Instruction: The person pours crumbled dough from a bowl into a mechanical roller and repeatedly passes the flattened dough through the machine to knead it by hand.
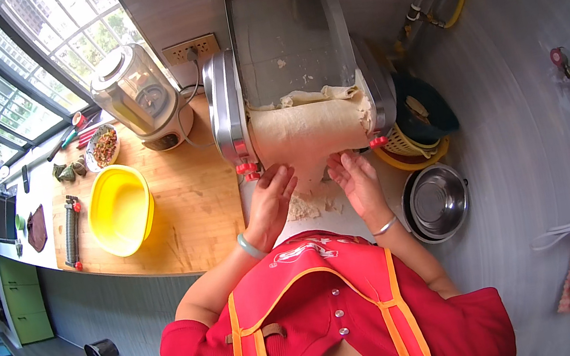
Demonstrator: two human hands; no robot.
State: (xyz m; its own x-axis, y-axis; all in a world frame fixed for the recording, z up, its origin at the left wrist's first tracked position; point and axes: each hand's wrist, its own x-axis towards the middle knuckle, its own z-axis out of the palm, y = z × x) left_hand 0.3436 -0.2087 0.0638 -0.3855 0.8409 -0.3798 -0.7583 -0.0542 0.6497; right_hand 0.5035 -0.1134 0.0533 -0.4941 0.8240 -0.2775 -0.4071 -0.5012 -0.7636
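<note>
A wide sheet of pale dough (311,127) hangs over the front of a metal electric dough roller (227,114), narrowing below between my hands. Folded dough edges (319,95) lie at the foot of the machine's sloping feed tray (283,35). My left hand (275,194) is at the left side of the hanging sheet, just under a red knob (247,169). Facing it, my right hand (358,179) is at the sheet's right side near another red knob (379,142). Whether the fingers pinch the dough cannot be made out. Dough crumbs (301,207) lie below.
Left, a wooden board (192,205) bears a yellow basin (119,213), a roller cutter attachment (71,233), a bowl of chopped food (104,147) and a blender (139,95). Right stand metal bowls (437,199), a dark green basin (433,112) and a cream basket (407,142).
</note>
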